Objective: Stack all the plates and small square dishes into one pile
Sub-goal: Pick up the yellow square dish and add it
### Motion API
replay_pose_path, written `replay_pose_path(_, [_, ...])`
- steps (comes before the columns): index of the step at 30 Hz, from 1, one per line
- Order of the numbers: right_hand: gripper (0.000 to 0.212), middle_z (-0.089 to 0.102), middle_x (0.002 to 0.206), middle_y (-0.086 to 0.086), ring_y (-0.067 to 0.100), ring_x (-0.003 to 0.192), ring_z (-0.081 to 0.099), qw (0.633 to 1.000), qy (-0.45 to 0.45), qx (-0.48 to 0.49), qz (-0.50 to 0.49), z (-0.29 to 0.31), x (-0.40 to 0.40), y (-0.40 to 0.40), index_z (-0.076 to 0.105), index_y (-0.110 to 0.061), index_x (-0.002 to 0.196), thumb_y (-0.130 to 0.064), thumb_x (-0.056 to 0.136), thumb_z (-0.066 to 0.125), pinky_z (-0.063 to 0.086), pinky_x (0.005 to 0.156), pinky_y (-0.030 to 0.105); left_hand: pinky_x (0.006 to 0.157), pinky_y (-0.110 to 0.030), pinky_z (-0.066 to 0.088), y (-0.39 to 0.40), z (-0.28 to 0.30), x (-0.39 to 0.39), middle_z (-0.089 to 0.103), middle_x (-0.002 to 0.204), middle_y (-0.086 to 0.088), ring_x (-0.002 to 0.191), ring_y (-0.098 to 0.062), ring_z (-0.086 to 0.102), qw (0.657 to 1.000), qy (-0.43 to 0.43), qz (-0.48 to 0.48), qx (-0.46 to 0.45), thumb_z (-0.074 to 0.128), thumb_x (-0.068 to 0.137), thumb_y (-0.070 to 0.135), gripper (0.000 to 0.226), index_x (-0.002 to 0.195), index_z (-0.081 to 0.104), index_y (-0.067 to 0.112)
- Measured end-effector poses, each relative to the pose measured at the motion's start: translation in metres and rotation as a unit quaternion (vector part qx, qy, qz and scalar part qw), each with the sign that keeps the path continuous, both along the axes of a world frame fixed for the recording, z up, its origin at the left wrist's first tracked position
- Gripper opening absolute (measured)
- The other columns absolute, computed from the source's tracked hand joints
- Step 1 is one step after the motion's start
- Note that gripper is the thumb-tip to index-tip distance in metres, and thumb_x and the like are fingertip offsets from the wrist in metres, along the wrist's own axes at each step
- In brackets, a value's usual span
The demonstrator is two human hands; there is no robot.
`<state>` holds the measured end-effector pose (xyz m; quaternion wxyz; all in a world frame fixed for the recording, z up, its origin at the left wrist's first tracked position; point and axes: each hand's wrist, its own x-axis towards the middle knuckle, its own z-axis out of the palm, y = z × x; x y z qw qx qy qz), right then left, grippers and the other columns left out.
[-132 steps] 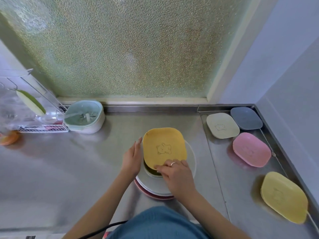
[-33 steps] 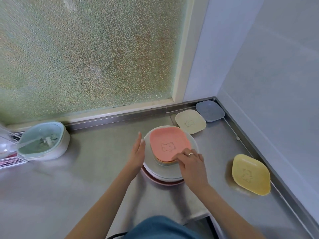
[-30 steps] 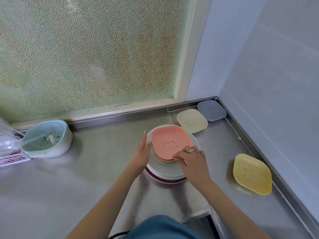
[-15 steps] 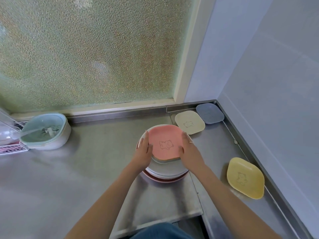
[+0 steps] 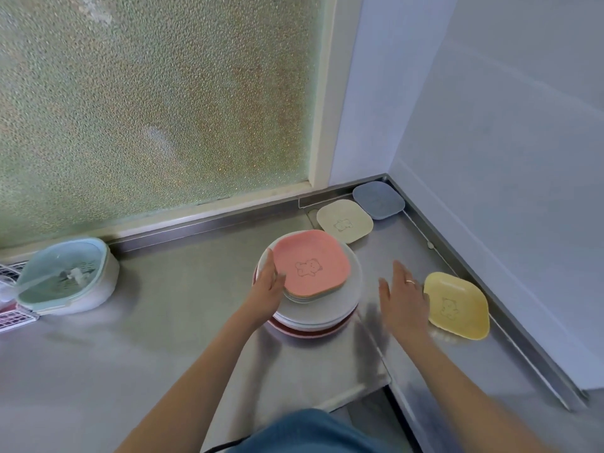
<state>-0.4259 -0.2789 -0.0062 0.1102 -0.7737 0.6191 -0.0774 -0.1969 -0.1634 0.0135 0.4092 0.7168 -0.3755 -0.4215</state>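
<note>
Nearest: right hand [image 5: 403, 297], fingers spread and empty, blurred, hovering between the pile and a yellow square dish [image 5: 457, 305] lying flat on the steel counter [image 5: 163, 322]. Left hand [image 5: 268, 289], fingers loosely extended, resting against the pile's [image 5: 313, 308] left edge, gripping nothing. Pile: round plates below, square dishes above, pink dish [image 5: 310, 264] topmost, bear outline drawn on it. Farther: cream dish [image 5: 344, 224], bear outline; grey-blue dish [image 5: 378, 199] in the corner. No legible writing.
</note>
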Motion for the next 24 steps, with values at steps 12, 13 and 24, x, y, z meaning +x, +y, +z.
replay_pose_path(12, [0.028,0.056,0.121,0.003,0.024,0.117,0.042,0.970,0.180,0.113,-0.120,-0.044,-0.071,0.020,0.055,-0.021,0.112,-0.012,0.090,0.042,0.035,0.089,0.035,0.107,-0.019,0.012,0.001,-0.009,-0.001,0.016,0.156,0.009,0.144,-0.014,0.019,0.999,-0.037,0.002,0.020,0.029,0.102,0.028,0.060,0.150,-0.005,0.026])
replay_pose_path(13, [0.028,0.057,0.118,0.003,0.024,0.115,0.043,0.970,0.185,0.108,-0.113,-0.045,-0.070,0.022,0.056,-0.022,0.109,-0.010,0.088,0.043,0.034,0.088,0.034,0.107,-0.019,0.012,0.002,-0.009,0.000,0.016,0.156,0.009,0.144,-0.014,0.019,0.999,-0.037,0.002,0.018,0.029,0.102,0.027,0.060,0.150,-0.005,0.026])
replay_pose_path(24, [0.010,0.062,0.100,0.008,0.031,0.084,0.059,0.980,-0.180,-0.082,0.010,0.005,-0.022,0.021,0.067,-0.010,0.088,-0.009,0.088,0.057,0.044,0.063,0.033,0.118,-0.034,0.016,0.002,-0.007,0.001,0.020,0.156,0.006,0.143,-0.019,0.024,0.999,-0.027,0.001,0.025,0.029,0.101,0.030,0.059,0.150,-0.005,0.031])
